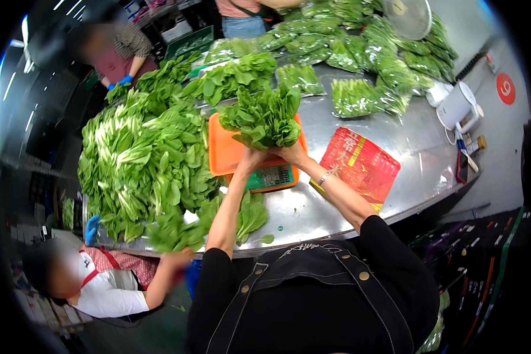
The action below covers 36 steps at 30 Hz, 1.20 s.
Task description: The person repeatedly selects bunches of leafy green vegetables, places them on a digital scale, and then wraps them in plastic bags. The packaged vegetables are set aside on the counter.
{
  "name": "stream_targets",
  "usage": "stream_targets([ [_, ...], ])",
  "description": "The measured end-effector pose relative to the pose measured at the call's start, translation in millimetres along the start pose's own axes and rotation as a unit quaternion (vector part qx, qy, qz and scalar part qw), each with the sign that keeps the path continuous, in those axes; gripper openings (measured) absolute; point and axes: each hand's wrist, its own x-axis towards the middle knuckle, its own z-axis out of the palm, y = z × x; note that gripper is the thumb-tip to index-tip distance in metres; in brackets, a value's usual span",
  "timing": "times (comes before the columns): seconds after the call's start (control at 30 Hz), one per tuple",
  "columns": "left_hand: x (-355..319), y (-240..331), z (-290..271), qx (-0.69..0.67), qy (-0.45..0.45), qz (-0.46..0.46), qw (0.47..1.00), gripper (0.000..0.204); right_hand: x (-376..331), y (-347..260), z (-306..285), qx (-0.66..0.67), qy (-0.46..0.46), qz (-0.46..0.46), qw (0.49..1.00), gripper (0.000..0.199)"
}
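A bunch of leafy greens (264, 118) is held upright between my two hands, its leaves pointing away from me. My left hand (253, 157) grips the base from the left, and my right hand (291, 154) closes round it from the right. The fingers are partly hidden by the leaves and by the backs of the hands. Directly beneath is the orange tray (219, 154) of a weighing scale (271, 176) with a green display panel. I cannot tell whether the bunch touches the tray. A large heap of loose greens (147, 153) lies just left of the scale.
A red printed bag (363, 168) lies flat right of the scale on the steel table (413, 138). Bagged greens (357, 97), a fan (407, 17) and a white kettle (456, 106) stand farther off. A co-worker (115, 277) handles greens at near left; others stand across the table.
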Motion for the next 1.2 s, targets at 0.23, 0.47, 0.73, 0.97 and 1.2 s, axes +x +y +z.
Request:
stream_targets([
  [0.23, -29, 40, 158, -0.059, -0.046, -0.104, 0.992, 0.046, -71, -42, -150, 0.045, 0.007, 0.223, 0.974, 0.062],
  [0.47, -77, -34, 254, -0.209, -0.152, -0.42, 0.87, 0.048, -206, -17, -204, 0.028, 0.164, 0.411, 0.897, 0.062],
  [0.73, -37, -8, 251, -0.197, -0.096, -0.277, 0.936, 0.055, -139, -51, -227, -0.084, 0.114, 0.306, 0.942, 0.067],
  [0.97, -109, -17, 301, -0.165, 0.045, -0.41, 0.896, 0.045, -184, -3, -258, -0.186, -0.131, 0.361, 0.905, 0.085],
  [1.2, -86, -12, 251, -0.152, 0.011, -0.46, 0.875, 0.033, -179, -16, -225, -0.239, -0.078, 0.476, 0.842, 0.084],
])
